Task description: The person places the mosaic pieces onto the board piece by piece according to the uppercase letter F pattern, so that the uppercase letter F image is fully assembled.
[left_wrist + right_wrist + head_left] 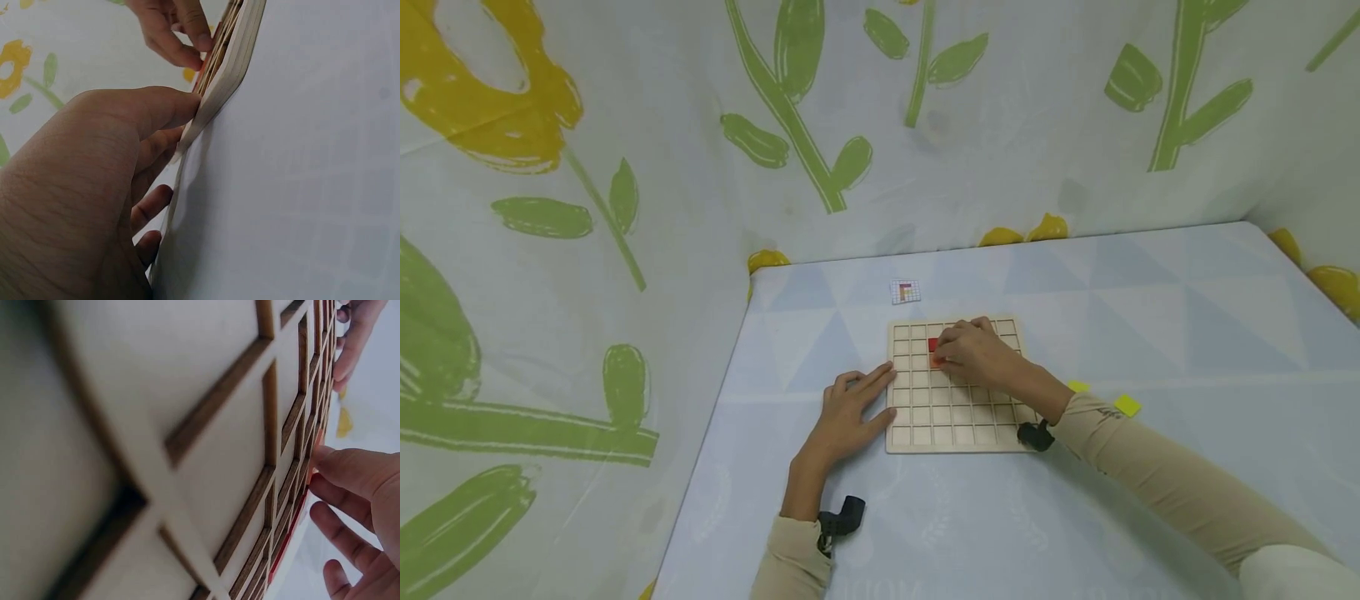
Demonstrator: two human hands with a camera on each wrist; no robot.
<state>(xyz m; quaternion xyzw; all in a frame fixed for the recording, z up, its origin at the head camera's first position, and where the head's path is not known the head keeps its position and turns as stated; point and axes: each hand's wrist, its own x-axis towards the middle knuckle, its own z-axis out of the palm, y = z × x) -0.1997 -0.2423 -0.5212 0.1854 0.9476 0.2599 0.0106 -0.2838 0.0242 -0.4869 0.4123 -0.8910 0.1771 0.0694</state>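
Observation:
A wooden grid board lies on the table. My left hand rests at its left side, thumb and fingertips touching the edge with the fingers spread. Over the upper middle of the grid, my right hand pinches an orange tile between thumb and index finger, at one of the cells. The other fingers of that hand stay loosely bent. A red tile sits in the cell just above; the hand partly hides the cells to the right.
A small card with a coloured grid pattern lies behind the board. Two yellow tiles, one plainly seen and one partly behind the right forearm, lie to the right. A patterned cloth wall stands behind the table.

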